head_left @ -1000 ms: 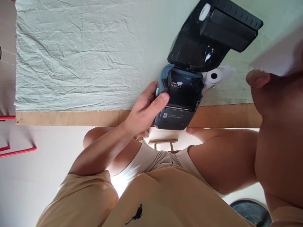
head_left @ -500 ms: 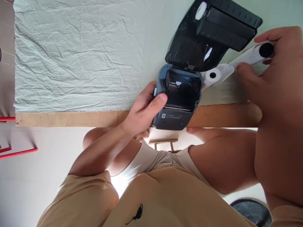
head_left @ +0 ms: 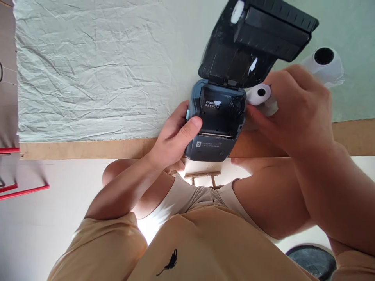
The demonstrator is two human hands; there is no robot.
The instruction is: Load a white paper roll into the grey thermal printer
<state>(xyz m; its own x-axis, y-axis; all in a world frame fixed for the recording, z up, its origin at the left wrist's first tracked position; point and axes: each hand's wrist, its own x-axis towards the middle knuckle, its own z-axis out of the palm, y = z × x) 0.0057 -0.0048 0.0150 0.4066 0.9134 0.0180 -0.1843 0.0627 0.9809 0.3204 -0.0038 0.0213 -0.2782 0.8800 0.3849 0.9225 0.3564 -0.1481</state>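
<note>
A dark blue-grey label printer is held at the table's near edge by my left hand, thumb on its front and fingers behind its left side. Its black lid is swung up and the inner bay shows no roll. Just right of the printer is a small white roll with a dark core. My right hand reaches around this small roll, thumb below it and fingers above and behind, partly hidden. Beyond my right hand a larger white roll rests on the cloth.
A wrinkled pale green cloth covers the table, whose bare wooden edge runs along the front. Red metal bars are at the far left. A dark round object sits on the floor at lower right.
My right hand has let go of the larger roll and moved left to the small roll beside the printer. The larger roll now stands apart on the cloth. My left hand still holds the printer.
</note>
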